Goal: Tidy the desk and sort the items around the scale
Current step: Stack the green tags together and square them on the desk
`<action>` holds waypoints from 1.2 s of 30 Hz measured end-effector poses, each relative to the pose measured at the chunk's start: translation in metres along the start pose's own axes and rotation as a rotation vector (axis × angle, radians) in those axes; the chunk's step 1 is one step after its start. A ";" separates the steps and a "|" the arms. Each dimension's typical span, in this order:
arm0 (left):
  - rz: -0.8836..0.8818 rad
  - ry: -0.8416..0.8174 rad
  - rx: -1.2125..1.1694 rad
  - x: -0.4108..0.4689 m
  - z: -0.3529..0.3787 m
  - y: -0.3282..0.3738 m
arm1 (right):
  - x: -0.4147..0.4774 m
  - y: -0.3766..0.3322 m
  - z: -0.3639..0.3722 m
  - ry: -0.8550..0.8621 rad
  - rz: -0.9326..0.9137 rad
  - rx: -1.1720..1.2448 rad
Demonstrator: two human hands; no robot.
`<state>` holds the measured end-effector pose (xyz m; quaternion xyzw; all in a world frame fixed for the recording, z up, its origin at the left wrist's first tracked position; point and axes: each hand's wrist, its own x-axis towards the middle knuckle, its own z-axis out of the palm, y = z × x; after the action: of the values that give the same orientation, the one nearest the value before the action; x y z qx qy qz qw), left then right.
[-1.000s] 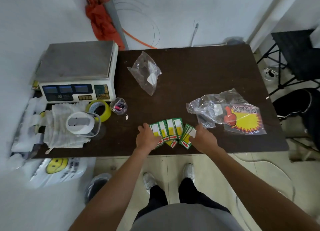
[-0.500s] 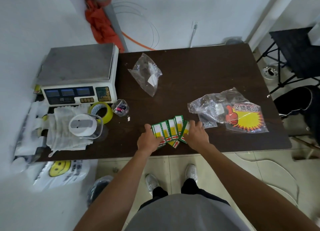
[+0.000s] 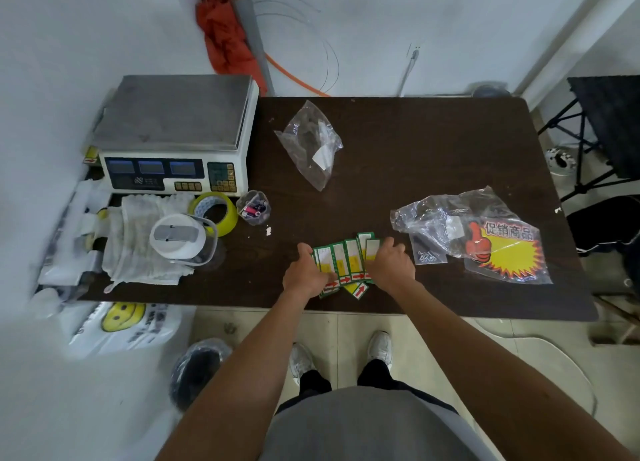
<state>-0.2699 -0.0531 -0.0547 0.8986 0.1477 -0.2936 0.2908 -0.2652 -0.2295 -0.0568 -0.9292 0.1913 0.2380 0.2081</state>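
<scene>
A fan of green-edged price cards (image 3: pixel 346 261) with yellow fields and red arrows lies near the front edge of the dark desk (image 3: pixel 415 142). My left hand (image 3: pixel 304 274) grips the fan's left side, its fingers curled over the cards. My right hand (image 3: pixel 391 265) covers and holds the right side, hiding the cards beneath it. The white scale (image 3: pixel 173 114) with a steel pan stands at the desk's back left.
In front of the scale are yellow tape (image 3: pixel 227 226), a small bag of bits (image 3: pixel 254 208), a white-lidded jar (image 3: pixel 178 237) and white cloth (image 3: pixel 138 253). A clear bag (image 3: pixel 308 142) lies mid-desk. Crumpled bags with a starburst sign (image 3: pixel 502 249) lie to the right.
My right hand has slid left with its stack of cards, closing the gap to the fan under my left hand. The two groups now overlap into one tighter fan.
</scene>
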 end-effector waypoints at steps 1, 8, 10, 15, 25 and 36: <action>-0.001 0.004 -0.003 0.001 0.000 0.000 | 0.001 -0.002 0.000 -0.005 -0.020 0.013; 0.018 0.017 0.011 0.001 -0.001 -0.002 | 0.004 0.003 0.005 0.007 -0.015 0.101; 0.021 0.014 0.008 0.001 -0.001 -0.002 | 0.006 0.008 0.005 0.007 -0.010 0.133; 0.010 0.006 -0.001 0.002 -0.001 -0.004 | 0.010 0.008 0.003 -0.046 -0.003 0.194; 0.006 0.003 0.006 0.004 -0.002 -0.003 | 0.012 0.004 0.007 -0.083 -0.014 0.171; 0.020 -0.011 -0.031 0.001 -0.002 -0.009 | 0.014 -0.005 0.011 -0.164 0.094 0.413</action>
<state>-0.2718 -0.0452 -0.0581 0.8938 0.1418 -0.2934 0.3081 -0.2559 -0.2234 -0.0714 -0.8344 0.2617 0.2781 0.3974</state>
